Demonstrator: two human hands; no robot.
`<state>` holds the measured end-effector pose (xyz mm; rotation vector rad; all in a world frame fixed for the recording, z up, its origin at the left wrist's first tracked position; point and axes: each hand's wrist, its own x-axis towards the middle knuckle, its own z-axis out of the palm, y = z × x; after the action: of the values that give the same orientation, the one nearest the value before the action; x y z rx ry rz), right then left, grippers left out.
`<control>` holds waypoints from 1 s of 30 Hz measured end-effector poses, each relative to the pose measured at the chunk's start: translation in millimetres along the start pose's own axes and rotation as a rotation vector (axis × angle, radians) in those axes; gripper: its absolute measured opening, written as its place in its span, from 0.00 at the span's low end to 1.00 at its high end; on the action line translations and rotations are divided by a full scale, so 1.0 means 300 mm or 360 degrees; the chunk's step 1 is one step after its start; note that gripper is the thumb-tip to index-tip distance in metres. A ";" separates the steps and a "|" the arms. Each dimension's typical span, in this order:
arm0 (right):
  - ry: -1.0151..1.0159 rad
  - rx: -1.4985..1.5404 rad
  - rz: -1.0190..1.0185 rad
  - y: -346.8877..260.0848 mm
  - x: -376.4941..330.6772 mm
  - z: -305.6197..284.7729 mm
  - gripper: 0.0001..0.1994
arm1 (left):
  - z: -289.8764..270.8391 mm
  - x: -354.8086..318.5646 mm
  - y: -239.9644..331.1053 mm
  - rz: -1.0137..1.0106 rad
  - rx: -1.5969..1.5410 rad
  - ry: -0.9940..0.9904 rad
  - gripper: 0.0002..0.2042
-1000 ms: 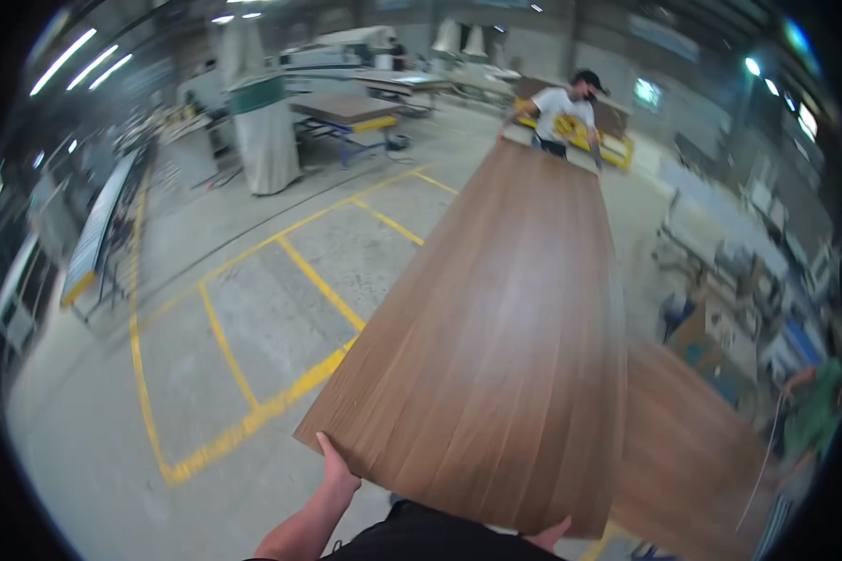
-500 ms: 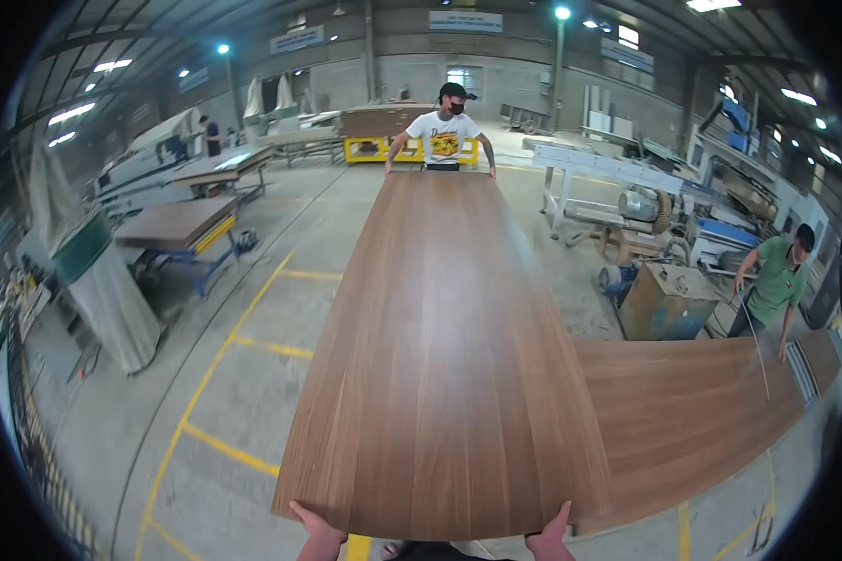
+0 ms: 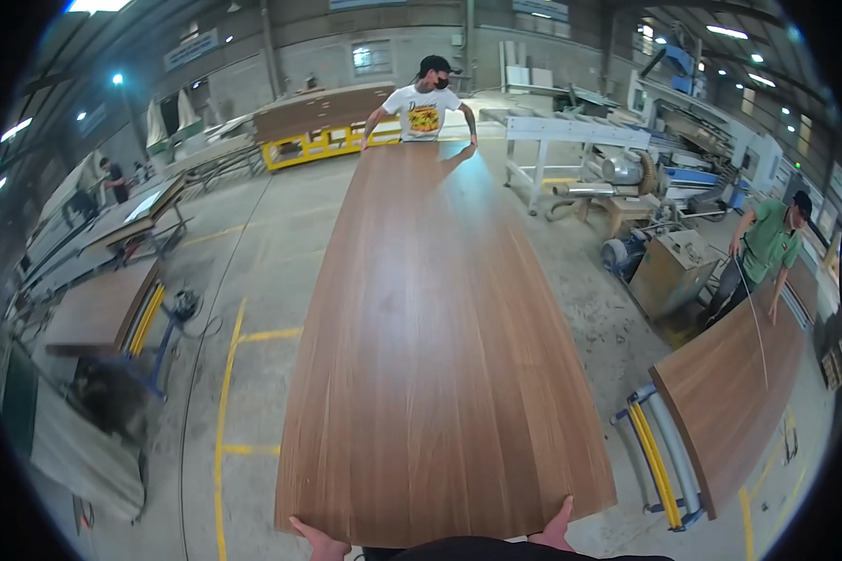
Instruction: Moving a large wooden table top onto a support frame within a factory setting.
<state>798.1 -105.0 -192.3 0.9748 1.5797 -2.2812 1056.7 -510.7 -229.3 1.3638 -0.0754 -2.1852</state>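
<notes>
A long brown wood-grain panel (image 3: 440, 355) stretches away from me. My left hand (image 3: 320, 539) grips its near edge close to the left corner, thumb over the top face. Toward the right corner, my right hand (image 3: 556, 528) grips the same edge with its thumb on top. The fingers of both hands are hidden beneath the panel. At the far end a co-worker in a white T-shirt (image 3: 426, 110) and dark mask has a hand on each side of the panel.
On the right, another person in a green shirt (image 3: 770, 245) bends over a second brown panel (image 3: 734, 393), on a roller stand (image 3: 662, 458). Beyond stand a rusty metal box (image 3: 675, 271) and a white-framed conveyor (image 3: 575, 136). A panel-laden table (image 3: 98, 304) stands left.
My view has swung to the right. The carried panel has moved away from the panel stack on the right, and the roller stand there now shows. Both hands keep their grip.
</notes>
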 end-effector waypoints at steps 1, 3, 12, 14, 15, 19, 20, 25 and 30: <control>0.0053 -0.0839 -0.0423 0.031 0.006 0.113 0.39 | 0.058 0.101 0.081 -0.0028 -0.0151 -0.0228 0.54; 0.0163 -0.1673 -0.0775 0.181 -0.072 0.400 0.42 | 0.158 0.325 0.370 -0.0086 -0.0238 -0.0433 0.54; -0.0062 0.0292 0.0218 0.315 0.242 1.979 0.46 | 1.313 1.243 1.280 -0.0054 0.0122 -0.0183 0.52; -0.0017 0.0397 0.0155 0.356 0.403 2.227 0.47 | 1.553 1.442 1.371 -0.0142 0.0009 -0.0380 0.52; 0.0000 0.0414 0.0158 0.367 0.469 2.367 0.47 | 1.670 1.530 1.438 -0.0115 0.0067 -0.0502 0.52; -0.0196 0.0652 0.0377 0.355 0.631 2.974 0.44 | 2.227 1.891 1.685 -0.0303 0.0156 -0.0167 0.54; -0.0121 0.0571 0.0338 0.284 0.621 3.177 0.40 | 2.315 1.971 1.734 -0.0314 0.0171 -0.0155 0.54; -0.0009 0.0776 0.0004 0.258 0.816 3.827 0.38 | 2.831 2.508 1.951 -0.0351 0.0271 -0.0512 0.55; 0.0115 0.0680 -0.0034 0.211 1.002 4.476 0.37 | 3.178 3.060 2.186 -0.0094 0.0623 -0.0390 0.54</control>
<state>61.2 -1267.8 -141.9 1.1472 1.1471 -2.6889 230.3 -1732.8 -299.9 1.2978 -0.5887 -2.4682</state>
